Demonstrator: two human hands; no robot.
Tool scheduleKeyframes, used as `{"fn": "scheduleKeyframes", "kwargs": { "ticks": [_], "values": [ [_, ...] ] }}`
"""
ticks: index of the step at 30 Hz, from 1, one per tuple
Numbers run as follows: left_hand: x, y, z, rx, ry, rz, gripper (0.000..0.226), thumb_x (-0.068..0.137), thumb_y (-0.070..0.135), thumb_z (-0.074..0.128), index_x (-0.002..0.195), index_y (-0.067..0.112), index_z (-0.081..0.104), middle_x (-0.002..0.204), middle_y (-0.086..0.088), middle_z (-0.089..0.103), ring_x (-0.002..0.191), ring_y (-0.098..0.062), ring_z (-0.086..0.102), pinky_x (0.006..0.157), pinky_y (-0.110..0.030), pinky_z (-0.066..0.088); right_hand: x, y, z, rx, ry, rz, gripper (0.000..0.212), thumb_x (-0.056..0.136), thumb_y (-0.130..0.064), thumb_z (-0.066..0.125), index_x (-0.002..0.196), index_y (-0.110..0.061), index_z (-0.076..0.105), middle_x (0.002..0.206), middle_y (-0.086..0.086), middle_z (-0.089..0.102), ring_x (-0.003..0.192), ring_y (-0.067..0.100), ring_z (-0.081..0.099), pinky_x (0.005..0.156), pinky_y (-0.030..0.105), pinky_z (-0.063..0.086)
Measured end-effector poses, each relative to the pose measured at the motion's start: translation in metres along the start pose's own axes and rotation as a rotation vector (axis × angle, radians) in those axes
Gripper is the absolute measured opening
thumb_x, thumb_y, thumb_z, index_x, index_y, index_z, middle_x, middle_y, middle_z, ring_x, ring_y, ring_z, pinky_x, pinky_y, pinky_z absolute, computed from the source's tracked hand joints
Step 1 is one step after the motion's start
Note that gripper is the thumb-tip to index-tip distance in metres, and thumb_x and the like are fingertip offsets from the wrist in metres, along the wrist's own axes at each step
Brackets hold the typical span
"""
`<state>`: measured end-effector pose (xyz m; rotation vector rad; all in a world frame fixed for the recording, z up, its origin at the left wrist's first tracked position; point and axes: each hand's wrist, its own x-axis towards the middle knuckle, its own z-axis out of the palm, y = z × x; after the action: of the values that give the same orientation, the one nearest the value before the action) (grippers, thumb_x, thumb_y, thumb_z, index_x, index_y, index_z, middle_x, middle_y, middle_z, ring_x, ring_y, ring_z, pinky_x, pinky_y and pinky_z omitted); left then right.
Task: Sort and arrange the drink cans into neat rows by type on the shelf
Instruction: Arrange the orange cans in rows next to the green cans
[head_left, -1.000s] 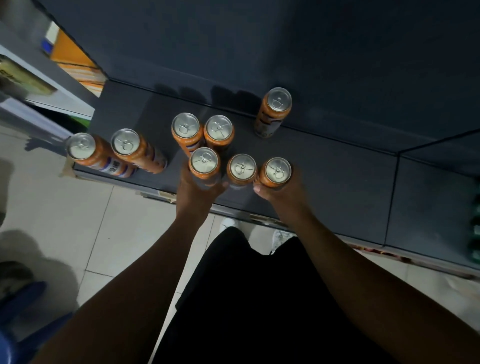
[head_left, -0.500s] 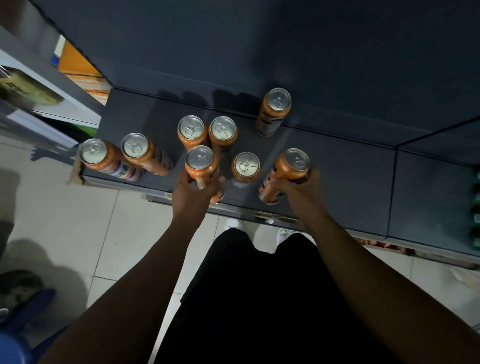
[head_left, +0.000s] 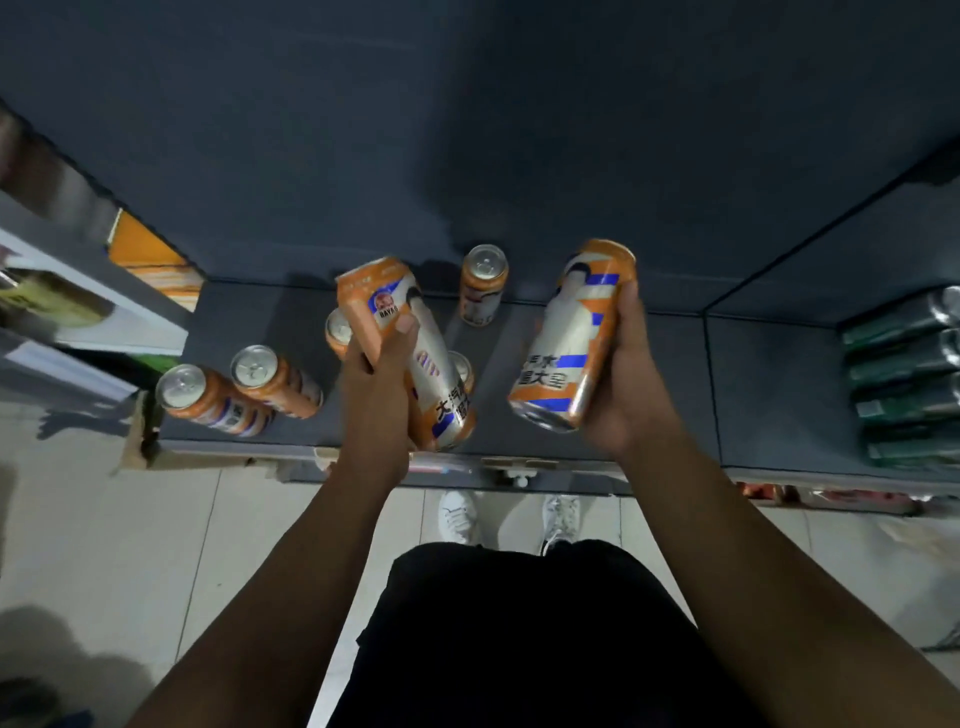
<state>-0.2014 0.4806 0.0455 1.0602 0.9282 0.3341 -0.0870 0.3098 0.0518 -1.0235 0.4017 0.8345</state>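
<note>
Fingers (head_left: 408, 326) of left hand (head_left: 376, 384) curled round left can (head_left: 387, 291), thumb on label; right hand (head_left: 631, 384) wrapped likewise round right can (head_left: 576, 332).

Head view: both cans tilted, held above shelf (head_left: 665, 395), apart from each other. Standing below: far can (head_left: 484, 283), two end cans (head_left: 254, 382) at left, two more partly hidden behind left can. Green cans (head_left: 904, 374) in right section.

Judged mid-carry, pair bound for a row. Next: choose row line, turn both upright, set down side by side without knocking the standing ones.
</note>
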Motion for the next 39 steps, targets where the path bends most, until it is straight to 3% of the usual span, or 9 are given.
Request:
{"fn": "scheduleKeyframes", "kwargs": {
  "ticks": [5, 9, 13, 16, 22, 26, 29, 33, 39],
  "values": [
    [-0.013, 0.024, 0.039, 0.013, -0.163, 0.029, 0.054, 0.084, 0.057, 0.072, 0.127, 0.027, 0.061, 0.116, -0.002, 0.075, 0.106, -0.023, 0.073, 0.095, -0.050, 0.057, -0.027, -0.032, -0.003, 0.111, -0.054, -0.068, 0.087, 0.078, -0.074, 0.057, 0.139, -0.013, 0.057, 0.100, 0.010, 0.070, 0.085, 0.030, 0.071, 0.081, 0.045, 0.059],
    [-0.033, 0.031, 0.069, 0.097, -0.283, 0.022, 0.060, 0.066, 0.053, 0.081, 0.119, 0.032, 0.063, 0.112, 0.001, 0.076, 0.102, -0.021, 0.074, 0.094, -0.051, 0.058, -0.047, -0.052, -0.022, 0.072, -0.019, -0.131, 0.071, 0.087, -0.069, 0.054, 0.133, -0.015, 0.061, 0.094, 0.009, 0.074, 0.082, 0.024, 0.074, 0.075, 0.040, 0.061],
    [-0.057, 0.027, 0.102, 0.167, -0.355, 0.044, 0.033, 0.083, 0.033, 0.077, 0.114, 0.030, 0.065, 0.106, 0.000, 0.076, 0.098, -0.023, 0.074, 0.090, -0.051, 0.059, -0.067, -0.069, -0.047, 0.049, -0.016, -0.149, 0.074, 0.089, -0.069, 0.052, 0.133, -0.011, 0.061, 0.101, 0.012, 0.073, 0.090, 0.031, 0.073, 0.075, 0.040, 0.060],
    [-0.078, 0.018, 0.131, 0.188, -0.394, 0.050, 0.018, 0.089, 0.030, 0.073, 0.106, 0.033, 0.067, 0.102, -0.001, 0.077, 0.098, -0.026, 0.074, 0.086, -0.050, 0.060, -0.086, -0.085, -0.073, 0.037, -0.021, -0.170, 0.077, 0.082, -0.068, 0.058, 0.132, -0.009, 0.061, 0.102, 0.012, 0.074, 0.086, 0.030, 0.072, 0.079, 0.042, 0.058],
    [-0.136, -0.014, 0.203, 0.182, -0.482, 0.043, 0.045, 0.083, 0.037, 0.075, 0.122, 0.021, 0.063, 0.102, -0.008, 0.075, 0.092, -0.031, 0.074, 0.072, -0.043, 0.060, -0.134, -0.121, -0.152, -0.027, -0.006, -0.244, 0.065, 0.081, -0.062, 0.063, 0.124, -0.013, 0.065, 0.098, 0.009, 0.076, 0.086, 0.029, 0.072, 0.076, 0.041, 0.059],
    [-0.177, -0.042, 0.257, 0.214, -0.560, 0.040, 0.031, 0.087, 0.034, 0.073, 0.114, 0.022, 0.065, 0.093, -0.005, 0.075, 0.084, -0.026, 0.074, 0.069, -0.041, 0.062, -0.170, -0.146, -0.210, -0.012, 0.024, -0.311, 0.067, 0.073, -0.061, 0.066, 0.120, -0.013, 0.067, 0.100, 0.011, 0.076, 0.087, 0.026, 0.072, 0.080, 0.042, 0.061],
    [-0.199, -0.061, 0.290, 0.251, -0.617, 0.036, 0.019, 0.092, 0.032, 0.067, 0.108, 0.022, 0.065, 0.082, 0.001, 0.075, 0.075, -0.016, 0.073, 0.063, -0.034, 0.060, -0.186, -0.159, -0.247, -0.015, 0.073, -0.355, 0.075, 0.074, -0.064, 0.072, 0.129, -0.012, 0.065, 0.104, 0.011, 0.075, 0.090, 0.024, 0.073, 0.079, 0.041, 0.059],
    [-0.223, -0.084, 0.330, 0.309, -0.692, 0.018, 0.037, 0.076, 0.041, 0.067, 0.107, 0.021, 0.067, 0.084, -0.001, 0.075, 0.076, -0.017, 0.073, 0.063, -0.034, 0.059, -0.205, -0.171, -0.295, -0.019, 0.180, -0.376, 0.061, 0.088, -0.062, 0.064, 0.123, -0.013, 0.068, 0.106, 0.013, 0.076, 0.093, 0.027, 0.074, 0.080, 0.044, 0.059],
    [-0.236, -0.104, 0.378, 0.423, -0.793, -0.007, 0.066, 0.071, 0.063, 0.076, 0.114, 0.014, 0.064, 0.088, -0.002, 0.076, 0.080, -0.019, 0.075, 0.065, -0.033, 0.059, -0.218, -0.182, -0.338, 0.056, 0.255, -0.352, 0.062, 0.089, -0.060, 0.061, 0.126, -0.011, 0.065, 0.106, 0.015, 0.074, 0.089, 0.026, 0.072, 0.074, 0.042, 0.063]
  ]
}}
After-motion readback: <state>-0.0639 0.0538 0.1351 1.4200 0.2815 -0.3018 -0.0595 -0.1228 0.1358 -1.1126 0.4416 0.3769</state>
